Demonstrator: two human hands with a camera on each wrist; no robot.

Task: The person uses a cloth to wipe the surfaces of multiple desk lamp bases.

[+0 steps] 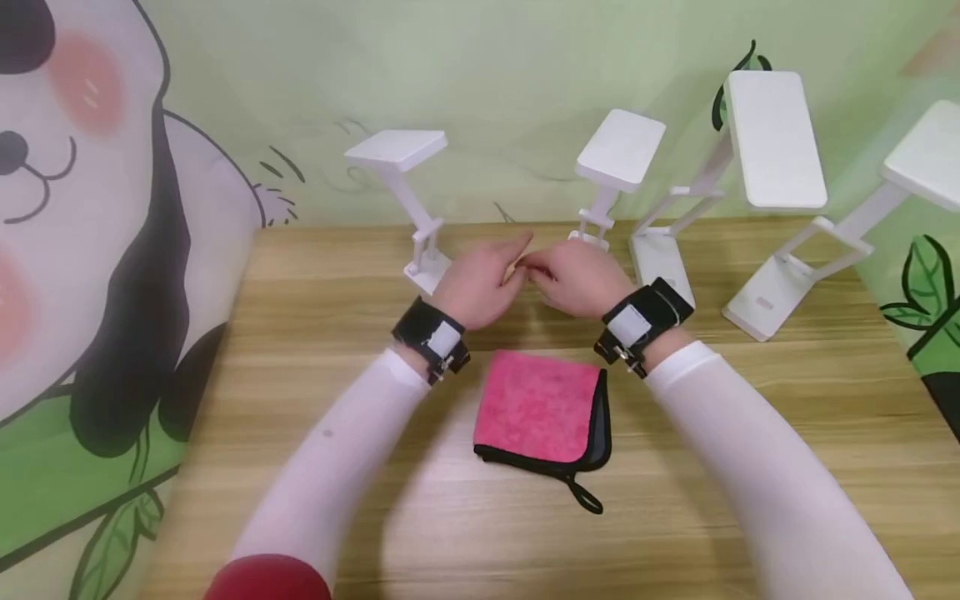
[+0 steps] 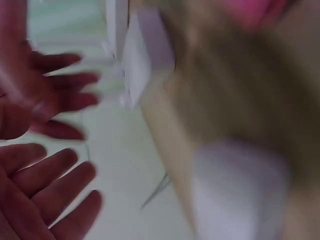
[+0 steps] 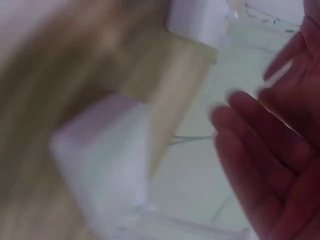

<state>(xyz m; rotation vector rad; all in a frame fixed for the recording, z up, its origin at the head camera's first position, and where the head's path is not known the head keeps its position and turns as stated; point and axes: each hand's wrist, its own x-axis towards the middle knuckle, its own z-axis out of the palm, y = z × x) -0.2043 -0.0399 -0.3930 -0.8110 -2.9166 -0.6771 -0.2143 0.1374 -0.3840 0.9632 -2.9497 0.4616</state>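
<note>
My left hand [image 1: 480, 283] and right hand [image 1: 577, 279] meet above the middle of the table, fingertips close together. Neither holds anything that I can see. In the left wrist view, the left hand's fingers [image 2: 65, 185] are spread and slightly bent. The right hand's fingers [image 3: 250, 145] look loosely bent in the right wrist view. Just in front of the hands lies a folded pink cloth [image 1: 538, 408] with black edging and a loop. Behind the left hand stands a white folding stand [image 1: 405, 150] with a flat head; another white stand [image 1: 622, 148] is behind the right hand, its base partly hidden.
Two more white folding stands, a tall one [image 1: 776, 137] and one at the far right [image 1: 795, 279], are on the wooden table [image 1: 315, 350]. A wall with a painted panda [image 1: 82, 167] borders the table behind and to the left.
</note>
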